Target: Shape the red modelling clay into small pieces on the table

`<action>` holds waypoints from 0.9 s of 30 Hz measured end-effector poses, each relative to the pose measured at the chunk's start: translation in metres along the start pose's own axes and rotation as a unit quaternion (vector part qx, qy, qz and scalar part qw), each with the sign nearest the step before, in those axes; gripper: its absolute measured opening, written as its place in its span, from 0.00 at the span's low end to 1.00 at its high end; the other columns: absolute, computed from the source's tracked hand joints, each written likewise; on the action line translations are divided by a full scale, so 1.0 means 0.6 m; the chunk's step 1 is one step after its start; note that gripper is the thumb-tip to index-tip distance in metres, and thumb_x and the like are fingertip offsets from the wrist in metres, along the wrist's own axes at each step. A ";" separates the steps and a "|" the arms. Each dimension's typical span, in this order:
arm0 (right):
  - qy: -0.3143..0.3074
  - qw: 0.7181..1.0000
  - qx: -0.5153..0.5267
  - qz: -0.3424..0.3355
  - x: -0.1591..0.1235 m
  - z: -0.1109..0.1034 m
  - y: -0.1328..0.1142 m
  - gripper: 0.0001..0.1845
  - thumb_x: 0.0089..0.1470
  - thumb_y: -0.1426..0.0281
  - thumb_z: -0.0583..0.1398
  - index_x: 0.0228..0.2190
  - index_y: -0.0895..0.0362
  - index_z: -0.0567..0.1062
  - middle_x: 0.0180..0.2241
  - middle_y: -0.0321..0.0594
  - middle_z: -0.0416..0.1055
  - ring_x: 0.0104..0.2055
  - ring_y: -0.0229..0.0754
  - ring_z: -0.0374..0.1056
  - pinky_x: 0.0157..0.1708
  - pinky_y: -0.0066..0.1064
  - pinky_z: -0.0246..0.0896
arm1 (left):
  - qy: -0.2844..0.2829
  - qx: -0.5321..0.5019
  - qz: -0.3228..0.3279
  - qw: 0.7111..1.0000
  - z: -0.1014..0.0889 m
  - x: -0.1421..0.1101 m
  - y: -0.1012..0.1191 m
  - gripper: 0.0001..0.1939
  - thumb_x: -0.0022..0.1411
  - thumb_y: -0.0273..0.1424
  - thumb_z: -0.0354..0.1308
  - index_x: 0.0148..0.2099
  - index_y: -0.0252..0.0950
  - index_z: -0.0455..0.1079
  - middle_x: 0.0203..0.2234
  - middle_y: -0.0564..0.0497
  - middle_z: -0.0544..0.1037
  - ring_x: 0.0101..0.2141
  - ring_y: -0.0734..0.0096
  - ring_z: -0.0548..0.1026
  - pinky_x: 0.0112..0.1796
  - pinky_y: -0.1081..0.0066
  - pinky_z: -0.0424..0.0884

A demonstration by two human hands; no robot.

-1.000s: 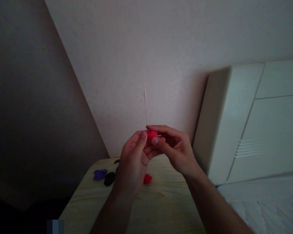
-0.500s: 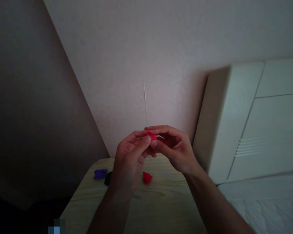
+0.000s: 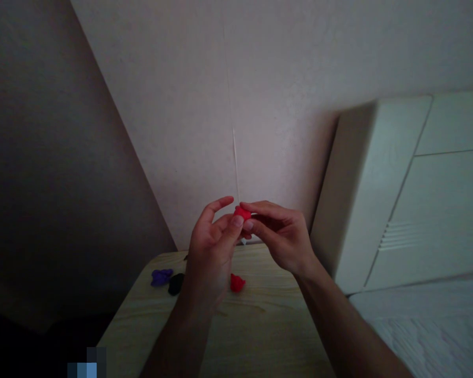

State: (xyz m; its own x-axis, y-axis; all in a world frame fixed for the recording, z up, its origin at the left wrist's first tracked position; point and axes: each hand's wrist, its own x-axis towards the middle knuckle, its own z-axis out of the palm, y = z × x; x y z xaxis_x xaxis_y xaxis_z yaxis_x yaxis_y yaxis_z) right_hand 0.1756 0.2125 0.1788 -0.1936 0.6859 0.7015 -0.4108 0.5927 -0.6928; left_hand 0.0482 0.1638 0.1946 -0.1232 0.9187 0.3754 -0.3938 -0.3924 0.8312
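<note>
Both my hands are raised above a small light wooden table [image 3: 260, 336]. Between their fingertips sits a small red lump [image 3: 242, 212], soft-looking like clay. My right hand [image 3: 279, 236] pinches it with thumb and forefinger. My left hand [image 3: 213, 252] touches it with the thumb, its forefinger lifted and curled just above. Below the hands, a second red lump [image 3: 237, 283] lies on the table.
A purple lump [image 3: 161, 276] and a black lump [image 3: 176, 283] lie at the table's left back corner. A white headboard [image 3: 402, 194] and a bed [image 3: 429, 331] stand to the right. A pale wall rises behind; the left side is dark.
My left forefinger has lifted off the red lump and now curls above it. Both hands have stayed in nearly the same place.
</note>
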 end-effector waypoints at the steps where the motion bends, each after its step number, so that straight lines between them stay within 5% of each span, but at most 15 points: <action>1: -0.001 1.000 0.005 0.001 0.000 -0.001 -0.001 0.14 0.51 0.70 0.72 0.41 0.49 0.84 0.42 0.41 0.81 0.40 0.41 0.76 0.37 0.35 0.77 | -0.005 0.004 0.001 1.000 -0.001 0.000 0.000 0.24 0.58 0.33 0.69 0.54 0.36 0.67 0.29 0.52 0.80 0.31 0.72 0.77 0.36 0.71 0.71; 11: -0.003 0.999 0.013 0.052 0.001 -0.010 -0.004 0.16 0.52 0.65 0.71 0.45 0.48 0.83 0.42 0.38 0.83 0.41 0.43 0.79 0.44 0.39 0.79 | -0.012 0.058 0.011 0.998 0.000 0.001 0.000 0.30 0.55 0.34 0.72 0.56 0.39 0.64 0.35 0.47 0.84 0.37 0.62 0.83 0.45 0.60 0.77; 16: 0.005 1.000 -0.021 0.009 -0.001 -0.012 -0.001 0.13 0.54 0.67 0.70 0.43 0.47 0.84 0.42 0.39 0.83 0.44 0.44 0.79 0.48 0.41 0.76 | -0.035 0.027 -0.030 0.999 -0.005 -0.001 0.010 0.29 0.56 0.35 0.71 0.56 0.38 0.65 0.35 0.46 0.85 0.40 0.59 0.84 0.50 0.54 0.77; 22: -0.022 0.997 -0.054 -0.058 0.000 -0.013 0.016 0.19 0.52 0.71 0.71 0.46 0.44 0.82 0.45 0.38 0.82 0.47 0.44 0.77 0.51 0.41 0.73 | -0.024 0.065 -0.046 0.997 -0.020 0.009 0.009 0.19 0.56 0.36 0.71 0.48 0.33 0.74 0.34 0.46 0.84 0.38 0.61 0.84 0.47 0.60 0.78; 27: -0.048 0.992 -0.088 -0.072 0.001 -0.016 0.011 0.24 0.51 0.71 0.72 0.50 0.45 0.80 0.53 0.39 0.78 0.56 0.47 0.73 0.60 0.45 0.68 | -0.029 0.067 -0.021 0.997 -0.027 0.014 0.005 0.21 0.56 0.35 0.71 0.50 0.34 0.75 0.36 0.46 0.84 0.39 0.62 0.83 0.44 0.65 0.77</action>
State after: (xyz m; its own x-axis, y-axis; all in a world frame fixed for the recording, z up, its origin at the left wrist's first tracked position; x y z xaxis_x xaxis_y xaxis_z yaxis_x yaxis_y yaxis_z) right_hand 0.1813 0.2209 0.1728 -0.2308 0.5499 0.8027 -0.2801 0.7525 -0.5961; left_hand 0.0311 0.1708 0.1937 -0.0554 0.9315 0.3595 -0.2726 -0.3605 0.8921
